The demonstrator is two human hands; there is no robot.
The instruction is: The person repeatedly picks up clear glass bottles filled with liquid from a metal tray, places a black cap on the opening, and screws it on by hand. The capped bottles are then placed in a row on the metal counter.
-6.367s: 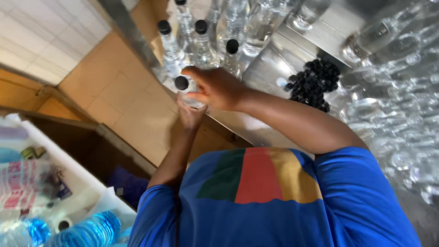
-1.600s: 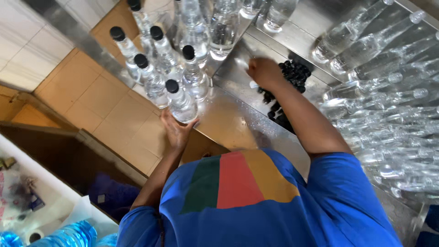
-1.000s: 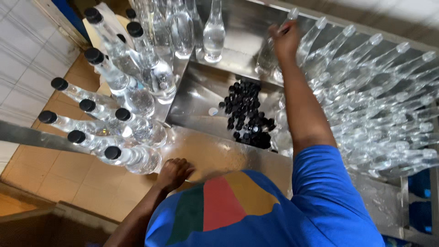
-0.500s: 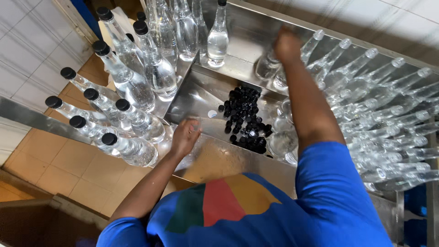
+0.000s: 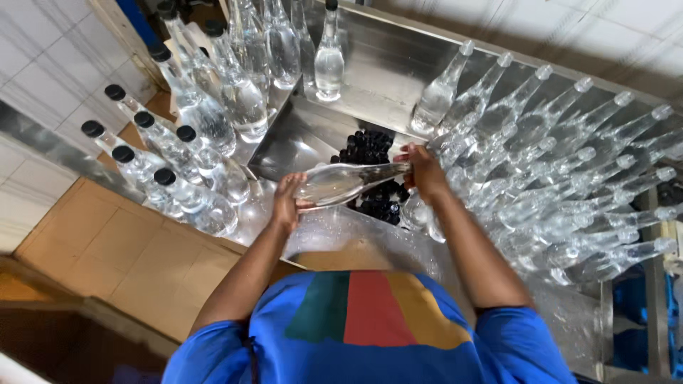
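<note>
Left grip [image 5: 286,203] cupping clear bottle [image 5: 341,183] base, right grip [image 5: 421,167] seemingly pinching neck, black caps [image 5: 370,151] beneath.

No labels, signs or screens show. The only packages are clear plastic bottles: black-capped ones [image 5: 186,171] stand crowded at the upper left of the frame, uncapped ones [image 5: 555,171] lie in slanted rows at the right, and one bare bottle [image 5: 341,183] lies crosswise at the centre, all unlabelled.
</note>
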